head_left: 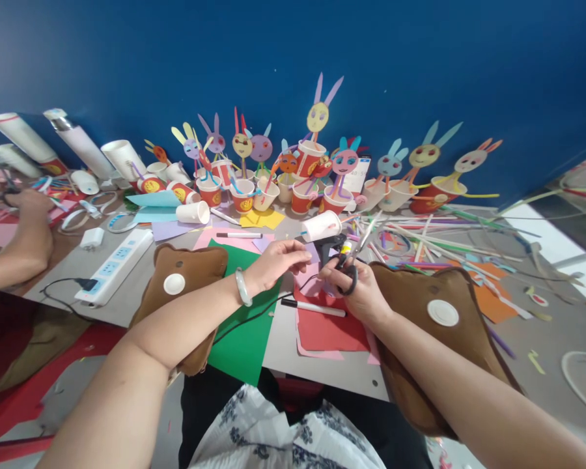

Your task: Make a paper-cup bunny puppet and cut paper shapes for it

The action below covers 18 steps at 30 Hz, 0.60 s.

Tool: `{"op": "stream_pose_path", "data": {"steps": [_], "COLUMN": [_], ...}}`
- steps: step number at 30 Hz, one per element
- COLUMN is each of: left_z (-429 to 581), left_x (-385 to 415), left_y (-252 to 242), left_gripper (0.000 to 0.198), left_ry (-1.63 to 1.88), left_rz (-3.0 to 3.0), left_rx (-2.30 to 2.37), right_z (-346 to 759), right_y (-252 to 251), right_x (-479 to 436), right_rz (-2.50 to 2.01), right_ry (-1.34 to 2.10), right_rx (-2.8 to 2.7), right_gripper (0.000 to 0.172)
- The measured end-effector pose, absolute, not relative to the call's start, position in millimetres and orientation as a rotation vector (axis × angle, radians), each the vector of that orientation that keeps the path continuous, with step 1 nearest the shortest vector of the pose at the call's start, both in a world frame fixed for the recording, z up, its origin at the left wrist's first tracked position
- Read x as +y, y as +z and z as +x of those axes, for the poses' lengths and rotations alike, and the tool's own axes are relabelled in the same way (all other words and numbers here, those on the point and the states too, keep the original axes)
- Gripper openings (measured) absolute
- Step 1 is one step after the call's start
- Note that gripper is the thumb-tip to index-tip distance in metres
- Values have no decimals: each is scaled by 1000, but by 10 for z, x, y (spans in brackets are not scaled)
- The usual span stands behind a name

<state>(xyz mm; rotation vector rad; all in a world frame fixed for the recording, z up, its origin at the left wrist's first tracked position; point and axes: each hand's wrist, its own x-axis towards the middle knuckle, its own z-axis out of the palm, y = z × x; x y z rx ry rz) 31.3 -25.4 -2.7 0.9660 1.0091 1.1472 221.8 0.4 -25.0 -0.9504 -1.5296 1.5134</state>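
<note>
My left hand (pixel 279 264), with a pale bangle on its wrist, is closed in a pinch; what sits between the fingertips is too small to name. My right hand (pixel 359 286) holds scissors (pixel 351 273) by their dark handles, blades pointing up and away. Just beyond it lies a black glue gun (pixel 328 247). Beneath the hands are red paper (pixel 332 329), a green sheet (pixel 244 312) and a black-capped marker (pixel 312 307). A white paper cup (pixel 322 225) rests on its side behind my hands.
Brown cushions (pixel 190 273) flank the papers. Paper cups (pixel 209 192) with rabbit-faced figures line the blue wall. A power strip (pixel 114 267) lies left, pipe cleaners (pixel 449 231) right. Another person's arm (pixel 19 241) reaches in at the far left.
</note>
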Motion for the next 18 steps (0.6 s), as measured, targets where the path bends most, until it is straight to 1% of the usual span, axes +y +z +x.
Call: {"op": "stream_pose_path", "data": {"steps": [2,6,8,12,15,18], "left_z": [259,165,148,156,159,151], "left_x": [-216,-152,-140,-149,-159,-160], "left_y": [-6,23,30,45,57,59], "left_gripper": [24,24,22,18,16,14], "left_ry": [1185,1259,1278,1310,1342,1354], "left_rz": [877,789,749,656,644,641], "left_rx": [997,952,920,867,834,794], "right_z": [2230,2252,2257,2248,2237,2235], "right_y": [-235,-195,-176,-165,-174,-176], "right_x": [-2,-40,-64,-89,-84,-79], "right_rz": [-896,-674,-601,-508,-421,-408], "right_ry": [1558,1768,1863,2005,2042,2056], "right_rx": [-1613,-1761,-1853,-1964,-1981,-1967], "right_gripper": [33,47,51,53,55,53]}}
